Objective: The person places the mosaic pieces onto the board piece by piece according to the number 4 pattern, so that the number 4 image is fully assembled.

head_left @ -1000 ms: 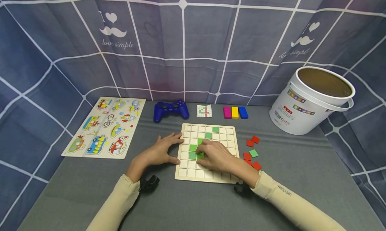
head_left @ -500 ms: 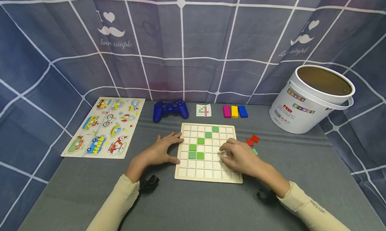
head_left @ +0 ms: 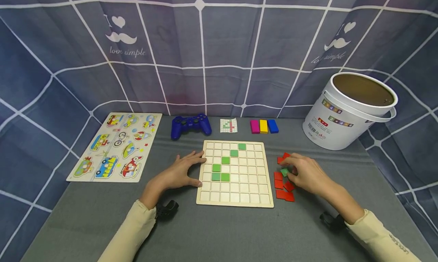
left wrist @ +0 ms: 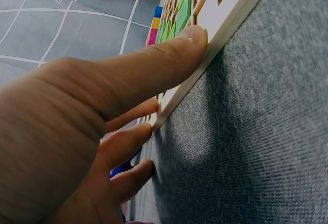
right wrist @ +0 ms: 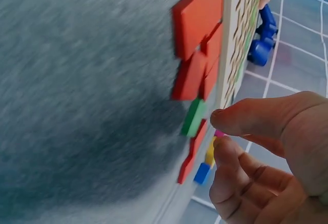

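A wooden grid board (head_left: 244, 188) lies mid-table, with several green square tiles (head_left: 225, 177) set in its cells. My left hand (head_left: 175, 173) rests at the board's left edge; in the left wrist view the thumb (left wrist: 177, 55) lies on the rim and the fingertips touch the side. To the right of the board, my right hand (head_left: 309, 174) hovers over loose tiles. Its thumb and fingertips stand slightly apart around a loose green tile (head_left: 284, 172), which still lies on the cloth in the right wrist view. Several red tiles (head_left: 280, 194) lie around it.
Behind the board are a blue game controller (head_left: 191, 126), a small pattern card (head_left: 228, 126) and magenta, yellow and blue blocks (head_left: 263, 126). A vehicle picture puzzle (head_left: 118, 146) lies at left. A white bucket (head_left: 337, 121) stands at back right.
My right hand has left the green tile in the board and moved right to the loose tiles, uncovering the grid. The left hand stays at the board's edge.
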A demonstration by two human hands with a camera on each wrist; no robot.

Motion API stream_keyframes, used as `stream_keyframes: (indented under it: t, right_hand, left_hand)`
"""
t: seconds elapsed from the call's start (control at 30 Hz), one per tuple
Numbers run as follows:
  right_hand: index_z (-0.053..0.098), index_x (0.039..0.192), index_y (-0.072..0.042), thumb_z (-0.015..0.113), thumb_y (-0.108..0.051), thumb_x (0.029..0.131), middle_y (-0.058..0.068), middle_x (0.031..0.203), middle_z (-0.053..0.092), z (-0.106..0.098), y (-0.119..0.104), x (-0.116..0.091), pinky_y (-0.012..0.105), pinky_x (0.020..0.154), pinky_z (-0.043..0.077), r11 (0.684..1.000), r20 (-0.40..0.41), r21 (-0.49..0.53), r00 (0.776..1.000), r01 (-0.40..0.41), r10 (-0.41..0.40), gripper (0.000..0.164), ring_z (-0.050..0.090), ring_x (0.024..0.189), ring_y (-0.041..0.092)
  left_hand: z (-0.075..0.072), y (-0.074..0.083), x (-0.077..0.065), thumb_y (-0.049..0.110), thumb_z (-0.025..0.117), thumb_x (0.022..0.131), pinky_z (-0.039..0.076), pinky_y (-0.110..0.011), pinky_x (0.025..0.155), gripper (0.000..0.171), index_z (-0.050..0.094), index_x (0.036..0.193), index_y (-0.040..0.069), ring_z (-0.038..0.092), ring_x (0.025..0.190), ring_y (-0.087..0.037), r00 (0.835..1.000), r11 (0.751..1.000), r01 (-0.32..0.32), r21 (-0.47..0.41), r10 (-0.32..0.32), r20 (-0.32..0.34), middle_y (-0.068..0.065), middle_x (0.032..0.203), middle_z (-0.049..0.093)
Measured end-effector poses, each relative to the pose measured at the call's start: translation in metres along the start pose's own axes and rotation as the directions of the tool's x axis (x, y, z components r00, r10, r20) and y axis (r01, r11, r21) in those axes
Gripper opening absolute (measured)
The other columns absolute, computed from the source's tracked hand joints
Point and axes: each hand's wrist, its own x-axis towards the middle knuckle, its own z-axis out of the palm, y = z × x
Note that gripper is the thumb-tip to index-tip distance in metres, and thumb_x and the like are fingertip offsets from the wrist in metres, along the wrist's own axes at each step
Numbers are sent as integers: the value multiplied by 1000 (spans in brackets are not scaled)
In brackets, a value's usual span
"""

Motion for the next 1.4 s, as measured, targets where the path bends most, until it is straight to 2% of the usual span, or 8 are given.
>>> stream_keyframes:
  t: [0.27,0.43,0.67,0.93,1.23,1.4]
  right_hand:
    - [76,100,-10,80,3,72,-5,82,59,5,11,-1,24,53,40,1000,47,4,999,10,-10,31,49,63,7]
    - [77,98,-8,80,3,72,-5,80,58,7,13,-2,24,52,39,1000,42,9,999,12,-12,29,47,63,6]
    - [76,96,-9,81,-5,74,-5,76,53,3,12,-6,25,51,36,1000,13,-13,1000,-7,8,23,45,61,6]
    - [75,97,-12,81,-9,78,-4,83,57,6,-9,3,24,51,38,1000,-3,11,1000,12,-12,20,46,62,5]
    - [74,98,-10,83,-9,79,-2,90,61,18,-38,22,23,52,41,993,9,87,996,83,-84,21,50,64,7]
    - [74,98,-11,81,-11,80,-3,91,63,30,-58,36,22,56,44,982,9,101,987,158,-160,20,52,66,7]
  left_hand:
    - [1,-1,-1,26,88,78,0,-72,111,86,45,151,9,14,151,-35,1000,1000,6,-6,-6,4,-6,164,23]
    - [3,-3,0,26,88,78,0,-72,111,86,45,151,9,14,151,-34,1000,1000,7,-7,-7,4,-6,164,23]
    - [1,-2,1,27,88,77,0,-73,110,86,46,151,9,15,150,-36,1000,1000,1,7,-1,-1,-8,164,24]
    - [2,-2,1,28,88,77,0,-73,111,87,46,151,10,15,150,-35,1000,1000,9,16,-9,6,-6,164,24]
    - [2,-1,3,28,88,77,0,-73,111,87,46,151,10,14,151,-35,1000,1000,2,12,-2,8,-6,164,24]
    - [2,-3,3,28,88,77,0,-72,111,87,46,151,10,14,151,-34,1000,1000,13,16,-13,6,-6,165,23]
